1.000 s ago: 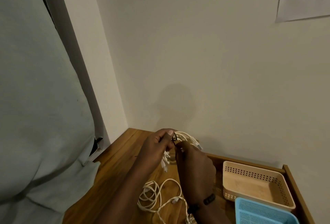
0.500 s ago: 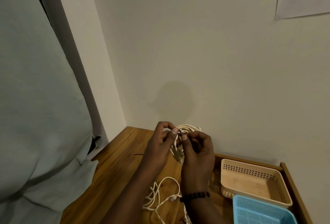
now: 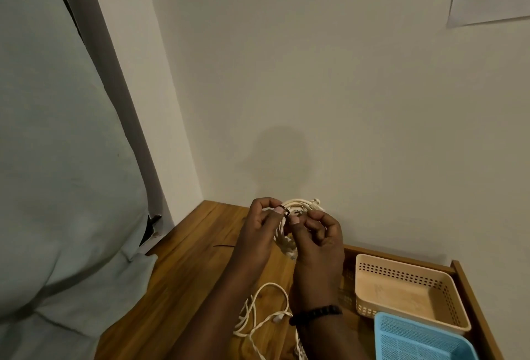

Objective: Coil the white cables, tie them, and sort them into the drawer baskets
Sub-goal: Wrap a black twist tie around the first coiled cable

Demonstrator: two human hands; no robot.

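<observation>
While we tie off one bundle, our holdings run as follows: brown wooden table top (image 3: 183, 282), bearing loose work; open wooden drawer (image 3: 470, 296) at our right, housing one beige perforated plastic basket (image 3: 401, 270) and one blue mesh plastic basket (image 3: 413, 339), neither of which shows a cable inside; loose white twisted cables (image 3: 266, 313), uncoiled, lying on the table below our wrists; one coiled white cable bundle (image 3: 298, 206), held up above the table between both hands, near the wall. Left hand (image 3: 258, 233): raised, thumb and forefinger pinching a small dark tie (image 3: 286, 211) against the coil. Right hand (image 3: 318, 242): raised beside it, a black bead bracelet (image 3: 315, 313) at the wrist, fingers curled, fingertips nipping the tie's other end. Handling note, our judgement: keep the loops pressed flat together, draw the tie snug before twisting, and do not slacken either pinch, lest the coil spring open.
</observation>
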